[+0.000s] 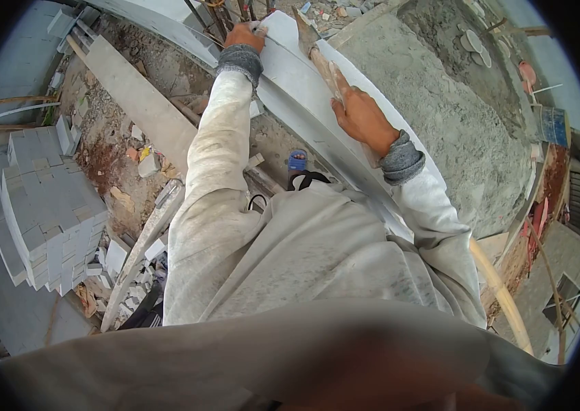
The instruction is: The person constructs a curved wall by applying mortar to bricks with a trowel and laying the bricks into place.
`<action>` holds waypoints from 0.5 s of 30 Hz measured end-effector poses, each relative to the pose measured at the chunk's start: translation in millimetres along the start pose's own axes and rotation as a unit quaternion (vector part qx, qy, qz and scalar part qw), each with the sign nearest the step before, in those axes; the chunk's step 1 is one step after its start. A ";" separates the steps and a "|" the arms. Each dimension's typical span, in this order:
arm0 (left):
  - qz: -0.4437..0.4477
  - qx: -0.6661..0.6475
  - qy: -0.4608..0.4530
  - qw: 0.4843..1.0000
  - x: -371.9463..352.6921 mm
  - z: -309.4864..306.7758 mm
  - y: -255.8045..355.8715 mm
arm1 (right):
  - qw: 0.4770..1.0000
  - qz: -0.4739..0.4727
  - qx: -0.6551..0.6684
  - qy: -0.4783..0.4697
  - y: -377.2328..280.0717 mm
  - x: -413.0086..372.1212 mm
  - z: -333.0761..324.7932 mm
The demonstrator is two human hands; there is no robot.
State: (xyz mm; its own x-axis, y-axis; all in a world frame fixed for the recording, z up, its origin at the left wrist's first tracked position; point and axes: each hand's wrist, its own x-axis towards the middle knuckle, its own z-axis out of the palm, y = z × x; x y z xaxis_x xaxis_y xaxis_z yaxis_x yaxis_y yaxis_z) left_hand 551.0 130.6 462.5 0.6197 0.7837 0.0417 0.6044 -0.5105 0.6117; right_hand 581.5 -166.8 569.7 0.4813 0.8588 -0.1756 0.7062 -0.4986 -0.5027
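Note:
My right hand (364, 118) is closed round the worn handle of a long tool (322, 67). The tool has a dark, rusty-looking metal blade at its far end; its exact kind is hard to make out. That blade lies across the top of a long white wall of blocks (293, 82), where a notch shows between two white pieces. At the wall's far end, my left hand (244, 35) grips the edge of a white block (280, 33), fingers curled and partly hidden. Both sleeves are pale and dusty with grey cuffs.
Grey blocks (50, 205) are stacked on the left. A long board (136, 96) slopes over rubble. Rough grey mortar (434, 116) covers the surface right of the wall. Upright rebar (218, 19) stands near my left hand. A blue drum (554, 127) is at the far right.

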 end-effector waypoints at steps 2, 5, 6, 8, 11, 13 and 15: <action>0.005 0.014 0.013 1.000 7.8 6.2 -2.9 | 0.998 -0.020 0.012 0.055 -10.0 -8.0 -6.3; 0.021 -0.012 0.007 1.000 4.5 10.1 -6.2 | 0.989 -0.043 0.041 0.134 -16.1 -14.2 0.2; 0.027 -0.013 0.007 1.000 4.0 7.0 -4.0 | 0.984 -0.054 0.050 0.164 -16.3 -13.1 2.6; 0.027 -0.009 -0.006 1.000 3.8 3.9 -3.0 | 0.998 -0.007 0.034 0.061 -6.9 -6.5 14.7; 0.021 0.003 -0.033 0.999 3.9 -1.7 1.0 | 0.998 0.009 0.056 0.005 -1.0 -10.2 7.0; 0.022 0.012 -0.047 0.999 1.1 -9.6 6.5 | 0.995 -0.011 0.088 0.048 -12.2 -9.5 -7.3; 0.035 0.009 -0.027 0.999 9.0 1.0 -4.8 | 0.984 -0.033 0.119 0.127 -27.7 -16.1 -9.5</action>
State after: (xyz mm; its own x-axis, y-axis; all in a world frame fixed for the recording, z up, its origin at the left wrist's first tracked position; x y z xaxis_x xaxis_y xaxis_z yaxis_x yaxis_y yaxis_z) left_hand 554.1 139.8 459.1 0.6867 0.7258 0.0403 0.5677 -0.5701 0.5938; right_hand 559.2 -167.9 594.4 0.5748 0.8157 0.0659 0.6129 -0.3757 -0.6951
